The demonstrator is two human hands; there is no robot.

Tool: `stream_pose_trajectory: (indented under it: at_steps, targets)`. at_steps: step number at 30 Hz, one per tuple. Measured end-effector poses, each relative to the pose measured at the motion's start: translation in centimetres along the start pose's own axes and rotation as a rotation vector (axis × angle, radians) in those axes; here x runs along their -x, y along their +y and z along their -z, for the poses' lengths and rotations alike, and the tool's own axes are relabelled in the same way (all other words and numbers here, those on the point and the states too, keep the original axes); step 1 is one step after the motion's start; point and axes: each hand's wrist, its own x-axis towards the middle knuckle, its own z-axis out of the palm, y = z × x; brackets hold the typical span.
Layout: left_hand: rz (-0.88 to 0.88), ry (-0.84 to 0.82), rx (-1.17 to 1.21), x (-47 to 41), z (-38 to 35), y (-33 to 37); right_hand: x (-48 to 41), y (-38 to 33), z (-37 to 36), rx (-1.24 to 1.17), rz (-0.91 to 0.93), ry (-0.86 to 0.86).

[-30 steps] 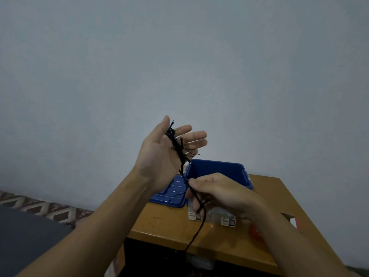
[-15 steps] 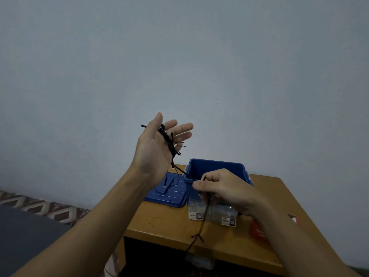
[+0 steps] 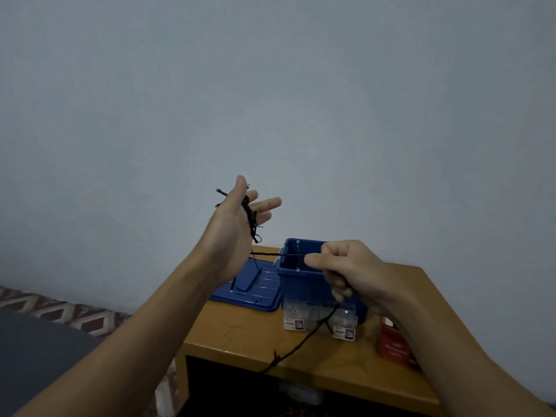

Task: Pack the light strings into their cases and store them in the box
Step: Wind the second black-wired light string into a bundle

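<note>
Head view: light string [image 3: 301, 344] round splayed left hand [image 3: 231, 233], pinched by right hand [image 3: 352, 269]; labels [image 3: 293, 323] unreadable.

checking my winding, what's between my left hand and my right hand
Head view: a stretch of black light string runs from left hand to right hand, across the open blue box.

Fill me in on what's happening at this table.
A person is coiling a black light string. Its loops lie around the raised left hand, whose fingers are straight, while the right hand pinches the strand taut between the two. The loose end trails over the table edge. The blue box stands open, with its lid beside it and clear cases in front. This string is not yet cased.
</note>
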Motion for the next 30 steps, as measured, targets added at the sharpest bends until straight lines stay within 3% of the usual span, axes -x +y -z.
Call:
stream_pose_trajectory:
  at_steps: [4,10,17,21,30]
  targets:
    - [0.123,-0.092,-0.147,0.0,0.1,-0.5,-0.4,-0.4,0.0,-0.086,0.12,0.111]
    - [0.305,-0.281,-0.431,0.8,-0.7,-1.1,-0.3,-2.4,-0.2,-0.184,0.248,0.103]
    - [0.411,-0.645,-0.457,1.4,-0.2,-0.7,-0.7,-3.2,-0.2,-0.179,0.293,0.128]
    - [0.429,-0.771,-0.32,1.5,0.0,-0.6,-0.8,-2.4,-0.3,-0.116,0.288,0.113]
    - [0.372,-0.832,0.09,1.4,-0.3,-0.6,-0.6,-0.8,-1.1,0.026,0.128,-0.079]
